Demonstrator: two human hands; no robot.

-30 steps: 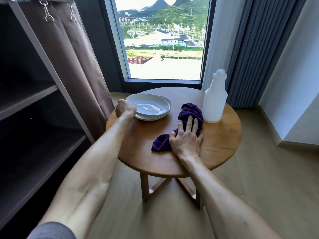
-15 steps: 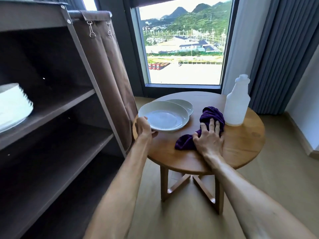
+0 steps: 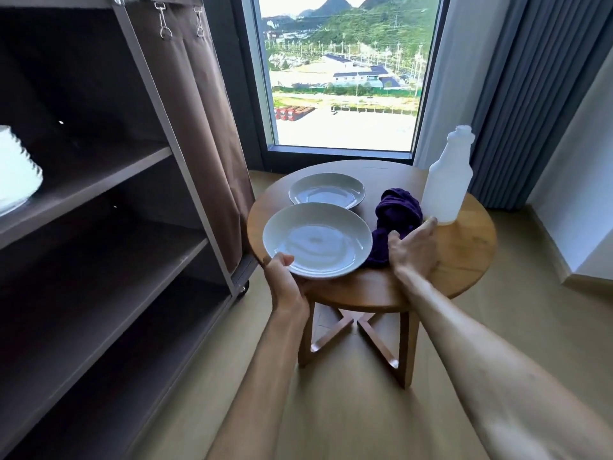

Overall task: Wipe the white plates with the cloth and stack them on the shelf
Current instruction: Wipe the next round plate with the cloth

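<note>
Nowhere legible writing, even on bottle [image 3: 446,184].

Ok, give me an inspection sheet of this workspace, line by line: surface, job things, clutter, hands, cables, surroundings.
Surface: round wooden table, bare wood on its right side.
Job's things: near white plate held at its rim, out over the table's near-left edge; far white plate flat on the table; purple cloth bunched beside them; plate stack on the upper shelf.
Clutter: white plastic bottle upright, no cap.
Hands: left hand grips the near plate; right hand rests on the cloth, fingers spread toward the bottle's base.
Cables: nothing seen.
Surroundings: window, grey curtain, brown rack cover.
</note>
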